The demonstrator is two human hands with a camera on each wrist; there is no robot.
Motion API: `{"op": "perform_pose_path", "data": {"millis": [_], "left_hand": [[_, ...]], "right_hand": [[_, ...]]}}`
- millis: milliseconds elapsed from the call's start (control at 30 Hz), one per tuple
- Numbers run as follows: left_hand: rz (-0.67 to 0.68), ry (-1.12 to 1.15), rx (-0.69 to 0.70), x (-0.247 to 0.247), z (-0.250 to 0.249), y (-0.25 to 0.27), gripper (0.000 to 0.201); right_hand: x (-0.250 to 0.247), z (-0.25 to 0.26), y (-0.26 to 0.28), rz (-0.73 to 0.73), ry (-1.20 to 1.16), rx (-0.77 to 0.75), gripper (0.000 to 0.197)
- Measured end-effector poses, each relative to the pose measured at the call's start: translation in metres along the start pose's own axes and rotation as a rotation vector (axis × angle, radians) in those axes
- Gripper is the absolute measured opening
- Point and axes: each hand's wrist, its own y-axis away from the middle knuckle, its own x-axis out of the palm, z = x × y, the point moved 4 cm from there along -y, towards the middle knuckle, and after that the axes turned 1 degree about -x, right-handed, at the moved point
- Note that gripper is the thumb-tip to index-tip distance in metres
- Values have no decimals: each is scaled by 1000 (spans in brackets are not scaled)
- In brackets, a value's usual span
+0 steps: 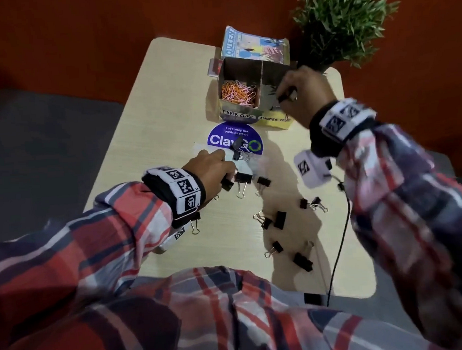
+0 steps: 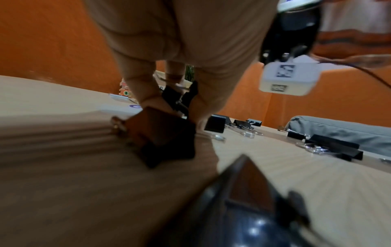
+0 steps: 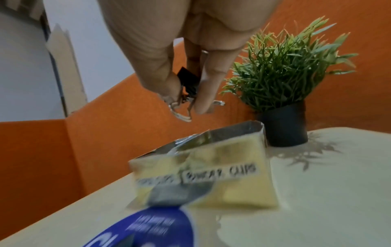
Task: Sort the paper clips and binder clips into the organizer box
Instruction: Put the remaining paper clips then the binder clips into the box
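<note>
Nearest you, loose binder clips (image 1: 278, 220) lie scattered on the tabletop (image 1: 167, 119). Your left grip (image 1: 213, 167) pinches a binder clip (image 2: 175, 98) (only the left wrist view shows it). Farther, your right grip (image 1: 304, 94) pinches another clip (image 3: 188, 80) above the organizer box (image 1: 246, 87), whose left compartment holds paper clips (image 1: 237, 92).

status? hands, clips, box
Right hand pinches a binder clip over the organizer box, binder side. Left hand grips binder clips at the table. Paper clips already binned; loose binder clips remain. Nothing blocking.
</note>
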Motion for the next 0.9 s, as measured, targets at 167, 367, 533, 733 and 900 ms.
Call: {"op": "perform_pose_path", "data": {"millis": [167, 367, 533, 733, 900], "left_hand": [[31, 16, -8, -1, -4, -4, 24], [85, -14, 5, -6, -8, -8, 18], [81, 58, 6, -4, -4, -15, 22], [56, 148, 5, -10, -1, -18, 24], [-48, 201, 54, -44, -19, -29, 25]], "right_hand": [[25, -31, -52, 151, 138, 173, 24], [19, -38, -36, 173, 95, 174, 30], [-36, -87, 26, -21, -5, 354, 29], [23, -112, 137, 433, 78, 653, 61], [54, -87, 138, 362, 135, 657, 54]]}}
